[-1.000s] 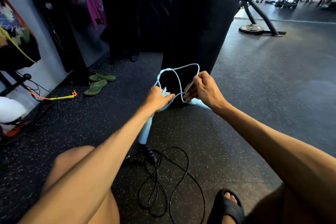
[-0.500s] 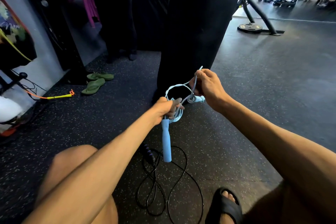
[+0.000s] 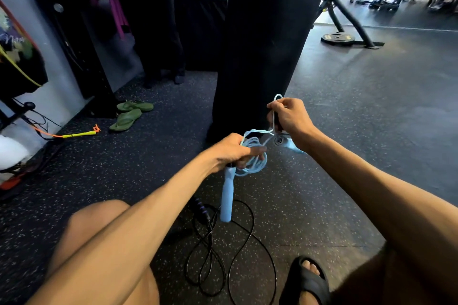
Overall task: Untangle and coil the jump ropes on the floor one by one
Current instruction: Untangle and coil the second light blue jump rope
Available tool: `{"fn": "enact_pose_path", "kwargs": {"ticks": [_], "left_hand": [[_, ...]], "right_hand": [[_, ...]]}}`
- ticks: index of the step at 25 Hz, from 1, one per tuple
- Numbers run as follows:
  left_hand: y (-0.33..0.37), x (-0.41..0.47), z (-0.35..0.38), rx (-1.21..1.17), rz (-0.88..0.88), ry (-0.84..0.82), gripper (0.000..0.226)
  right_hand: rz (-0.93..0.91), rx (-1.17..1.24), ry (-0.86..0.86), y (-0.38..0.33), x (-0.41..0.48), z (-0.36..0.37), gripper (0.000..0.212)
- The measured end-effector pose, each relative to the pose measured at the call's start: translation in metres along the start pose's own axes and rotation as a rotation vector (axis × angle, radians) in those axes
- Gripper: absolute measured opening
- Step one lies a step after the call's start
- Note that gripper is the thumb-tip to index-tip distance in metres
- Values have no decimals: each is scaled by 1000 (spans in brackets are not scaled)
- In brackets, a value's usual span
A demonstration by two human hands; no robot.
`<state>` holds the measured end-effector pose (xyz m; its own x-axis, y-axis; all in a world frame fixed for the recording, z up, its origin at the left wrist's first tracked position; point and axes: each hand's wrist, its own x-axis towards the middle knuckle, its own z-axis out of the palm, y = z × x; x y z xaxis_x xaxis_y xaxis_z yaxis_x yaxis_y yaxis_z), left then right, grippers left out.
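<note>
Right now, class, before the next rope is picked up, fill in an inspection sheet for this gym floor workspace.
Surface: speckled black rubber floor.
Job's things: blue jump rope mostly coiled, one handle hanging down; black jump rope lying loose on the floor.
Clutter: green flip-flops; yellow handle with orange cord, near the wall.
Hands: left hand grips the blue coil; right hand pinches a blue loop.
Cables: thin black wires by the left wall.
Surroundings: black punching bag, weight plate.

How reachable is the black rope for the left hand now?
Probably not yet: the left hand is full, gripping the blue rope. The black rope lies uncovered on the floor just below it.
</note>
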<state>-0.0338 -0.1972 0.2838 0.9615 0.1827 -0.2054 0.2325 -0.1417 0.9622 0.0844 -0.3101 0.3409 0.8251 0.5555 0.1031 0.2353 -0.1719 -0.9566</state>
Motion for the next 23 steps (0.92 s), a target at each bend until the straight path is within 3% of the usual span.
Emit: {"fn": "enact_pose_path", "kwargs": {"ticks": [3, 4, 8, 11, 13, 15, 18, 21, 23], "left_hand": [[-8, 13, -15, -62, -106, 281, 26], [-11, 14, -20, -15, -144, 289, 26], [-14, 7, -30, 547, -297, 164, 37], [-12, 5, -43, 706, -320, 129, 35], [-10, 4, -50, 627, -296, 108, 40], [-12, 5, -53, 364, -252, 186, 53], [-6, 4, -59, 93, -111, 291, 52], [11, -9, -71, -35, 3, 169, 45], [18, -16, -79, -38, 18, 101, 48]], "right_hand": [[-8, 10, -11, -3, -2, -1, 23], [-18, 2, -5, -3, -2, -2, 23], [-87, -95, 64, -3, 4, -8, 28], [-134, -291, 85, 0, 12, -16, 26], [-94, -494, 69, 6, 14, -23, 28], [34, -586, 0, 14, 15, -27, 29], [206, -582, -131, 22, 11, -29, 21], [280, -504, -200, 23, 5, -29, 7], [217, -372, -174, 23, 5, -29, 7]]}}
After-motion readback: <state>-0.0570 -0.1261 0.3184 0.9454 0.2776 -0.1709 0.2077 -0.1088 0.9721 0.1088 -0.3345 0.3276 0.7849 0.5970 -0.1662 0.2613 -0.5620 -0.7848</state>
